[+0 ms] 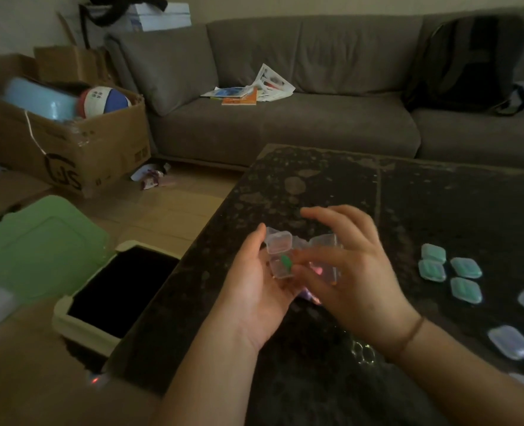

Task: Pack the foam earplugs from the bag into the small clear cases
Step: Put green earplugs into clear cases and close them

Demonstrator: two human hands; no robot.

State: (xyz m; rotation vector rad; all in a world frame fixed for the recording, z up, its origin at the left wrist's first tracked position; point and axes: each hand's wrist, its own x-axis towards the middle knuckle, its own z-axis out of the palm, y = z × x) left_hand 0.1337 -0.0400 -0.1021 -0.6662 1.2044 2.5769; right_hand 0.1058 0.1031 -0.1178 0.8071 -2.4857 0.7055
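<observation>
My left hand [254, 281] cradles a small clear case [280, 256] with its lid flipped up; a green earplug [286, 261] lies inside it. My right hand [349, 269] is over a second open clear case [325, 259] that shows pink inside, its thumb and fingers curled round it. Both hands hover above the dark table [408, 195]. Something purple and pink [309, 295] peeks out under my right hand; I cannot tell whether it is the bag. Several closed cases with green earplugs [451, 269] lie on the table to the right.
More closed clear cases [511, 342] lie at the table's right edge. A dark box [122, 290] with a pale rim and a green lid [39, 247] sit on the floor to the left. A cardboard box [70, 139] and a grey sofa [285, 118] stand behind.
</observation>
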